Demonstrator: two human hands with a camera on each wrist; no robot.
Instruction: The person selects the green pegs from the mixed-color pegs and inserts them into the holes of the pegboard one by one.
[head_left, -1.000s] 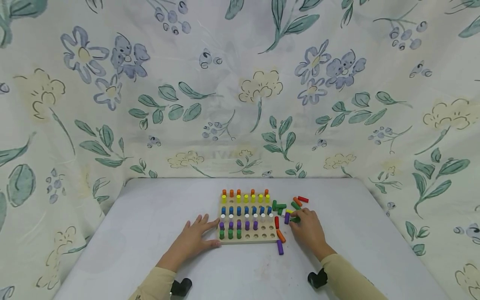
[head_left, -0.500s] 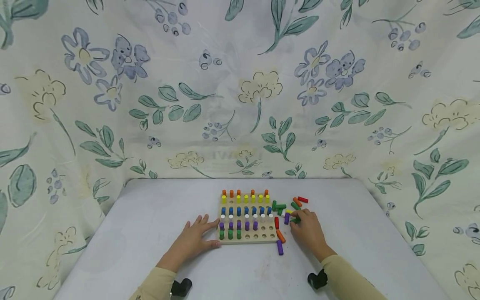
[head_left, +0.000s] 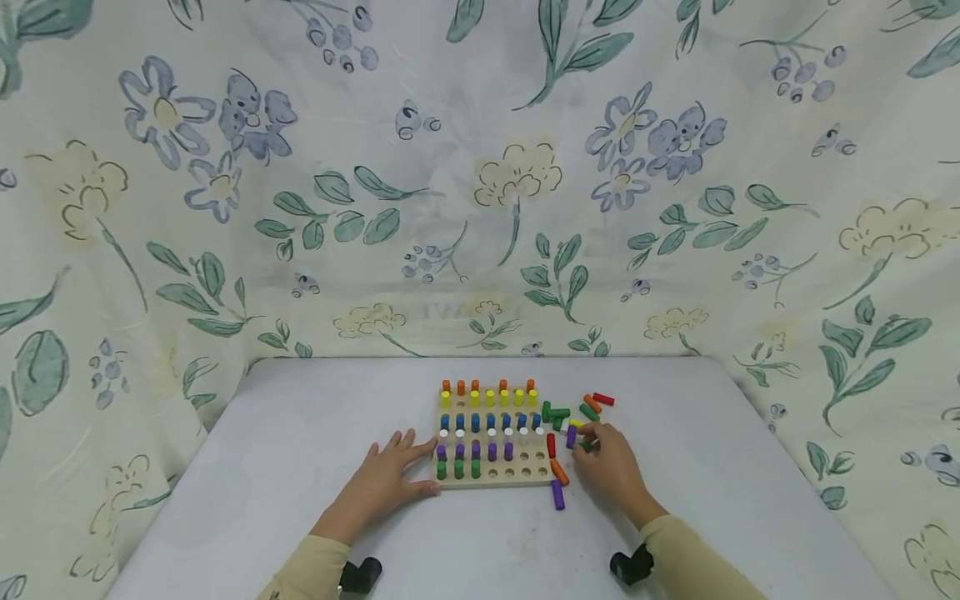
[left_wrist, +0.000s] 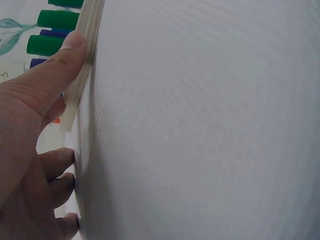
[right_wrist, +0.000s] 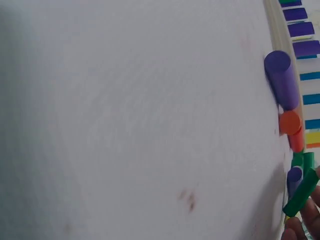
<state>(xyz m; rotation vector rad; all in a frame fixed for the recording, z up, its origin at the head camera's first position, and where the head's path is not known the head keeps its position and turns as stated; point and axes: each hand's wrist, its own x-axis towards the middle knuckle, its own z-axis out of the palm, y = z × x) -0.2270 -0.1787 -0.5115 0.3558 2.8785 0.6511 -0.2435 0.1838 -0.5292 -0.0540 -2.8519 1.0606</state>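
Observation:
A wooden pegboard [head_left: 517,480] stands on the white table, with upright pegs in orange, yellow, blue, white, purple and green rows. Several holes in its front rows at the right hold no peg. My left hand [head_left: 384,479] lies at the board's left side, fingers spread, with thumb and forefinger touching its edges. In the left wrist view the thumb [left_wrist: 75,41] presses against the board near the green pegs. Right of the board, my right hand [head_left: 611,467] pinches a green peg [right_wrist: 301,194]. A purple peg [head_left: 572,437] is right beside its fingertips.
Loose pegs lie right of the board: a red peg [head_left: 551,445], an orange peg [head_left: 560,472] and a purple peg [head_left: 558,495] along its edge, with green, orange and red ones farther back. A flowered cloth [head_left: 480,208] hangs behind the table.
My right fingers have shifted slightly left and nearer with the green peg between them. My left hand stays at the board. The head view has moved a little.

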